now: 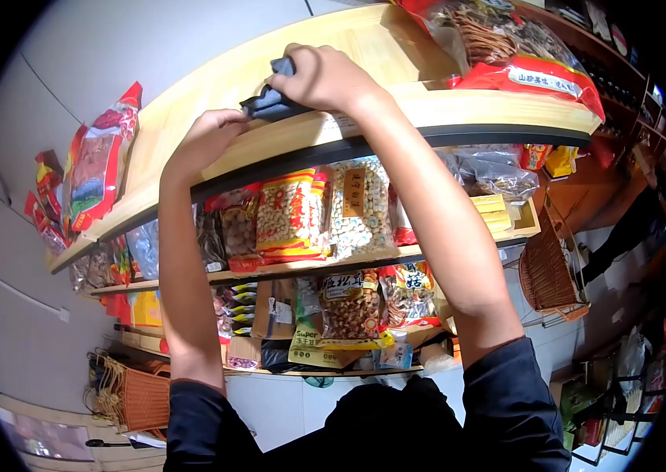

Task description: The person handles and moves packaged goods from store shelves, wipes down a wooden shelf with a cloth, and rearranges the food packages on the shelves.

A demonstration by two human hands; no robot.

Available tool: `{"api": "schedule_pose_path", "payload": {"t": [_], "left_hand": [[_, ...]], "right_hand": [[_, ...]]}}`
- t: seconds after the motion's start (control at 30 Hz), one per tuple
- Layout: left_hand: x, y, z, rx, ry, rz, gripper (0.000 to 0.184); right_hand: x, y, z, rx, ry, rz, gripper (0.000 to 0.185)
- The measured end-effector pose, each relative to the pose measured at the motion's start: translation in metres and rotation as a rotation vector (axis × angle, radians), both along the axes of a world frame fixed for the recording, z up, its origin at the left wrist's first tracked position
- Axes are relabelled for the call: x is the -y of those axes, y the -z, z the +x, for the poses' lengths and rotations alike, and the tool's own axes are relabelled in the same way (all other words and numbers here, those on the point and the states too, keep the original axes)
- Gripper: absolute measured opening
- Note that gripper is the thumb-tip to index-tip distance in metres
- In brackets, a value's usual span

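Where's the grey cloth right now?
Head view, upper middle: the grey cloth is at the top shelf, near its front edge, held in the right hand, with the left hand at its left corner.

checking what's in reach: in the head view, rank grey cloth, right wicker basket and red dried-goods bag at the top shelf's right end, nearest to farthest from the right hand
1. Grey cloth: in the grip of the right hand.
2. Red dried-goods bag: on the top shelf, right end.
3. Right wicker basket: lower right, below that end in the view.
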State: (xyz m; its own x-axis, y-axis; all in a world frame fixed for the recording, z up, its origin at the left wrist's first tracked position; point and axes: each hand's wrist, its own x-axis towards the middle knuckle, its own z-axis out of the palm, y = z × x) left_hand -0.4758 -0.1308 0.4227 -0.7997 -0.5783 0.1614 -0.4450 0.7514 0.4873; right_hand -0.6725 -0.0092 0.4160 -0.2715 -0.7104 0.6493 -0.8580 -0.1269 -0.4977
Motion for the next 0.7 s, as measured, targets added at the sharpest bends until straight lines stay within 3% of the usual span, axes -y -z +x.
{"api": "schedule_pose_path", "payload": {"t": [0.2, 0.27, 0.37, 0.53, 0.7], "left_hand": [[-0.017, -0.004, 0.0, -0.07, -0.068, 0.129, 0.025], [-0.023, -0.007, -0.001, -0.068, -0.095, 0.209, 0.023], [-0.015, -0.009, -0.004, 0.01, -0.107, 0.123, 0.023], [-0.013, -0.009, -0.004, 0.031, -0.159, 0.06, 0.023], [-0.004, -0.008, -0.002, 0.014, -0.128, 0.072, 0.02]], "right_hand": [[-0.004, 0.0, 0.001, -0.03, -0.028, -0.031, 0.038], [0.003, 0.001, -0.002, -0.047, -0.015, -0.156, 0.033], [0.01, 0.0, -0.009, -0.136, 0.017, -0.257, 0.032], [-0.009, -0.023, -0.024, -0.298, 0.155, 0.069, 0.03], [-0.028, -0.02, -0.039, -0.41, 0.316, 0.055, 0.035]]}}
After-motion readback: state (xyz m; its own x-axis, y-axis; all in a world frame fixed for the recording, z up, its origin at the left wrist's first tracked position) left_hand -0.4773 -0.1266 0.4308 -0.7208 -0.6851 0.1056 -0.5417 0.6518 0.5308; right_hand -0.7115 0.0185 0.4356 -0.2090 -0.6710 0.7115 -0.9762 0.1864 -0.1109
